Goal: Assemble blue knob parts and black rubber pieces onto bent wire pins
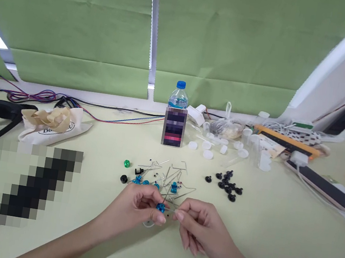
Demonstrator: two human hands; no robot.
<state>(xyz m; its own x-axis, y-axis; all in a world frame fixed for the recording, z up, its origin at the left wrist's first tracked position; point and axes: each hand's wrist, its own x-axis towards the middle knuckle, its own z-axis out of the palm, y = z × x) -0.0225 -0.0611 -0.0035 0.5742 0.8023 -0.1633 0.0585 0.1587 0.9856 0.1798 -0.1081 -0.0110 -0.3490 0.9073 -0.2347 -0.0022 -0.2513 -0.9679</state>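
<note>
My left hand (142, 207) pinches a small blue metal part (160, 207) between thumb and fingertips. A thin metal rod (170, 209) reaches the side of that part, and my right hand (198, 227) grips its other end. Beyond my hands lie more blue metal parts (174, 187), a green one (127, 163), a black one (124, 179) and several thin bent metal rods (183, 164). Under my left fingers shows the edge of a clear round object (148, 223), mostly hidden.
Black knob-like pieces (228, 186) lie to the right. Behind are a bottle (179, 99), white caps (208, 154) and clear tubes. Left are a cloth pouch (51, 125), black glasses-like frame (5, 109) and a blurred-out object (35, 186). A phone (320, 185) lies far right.
</note>
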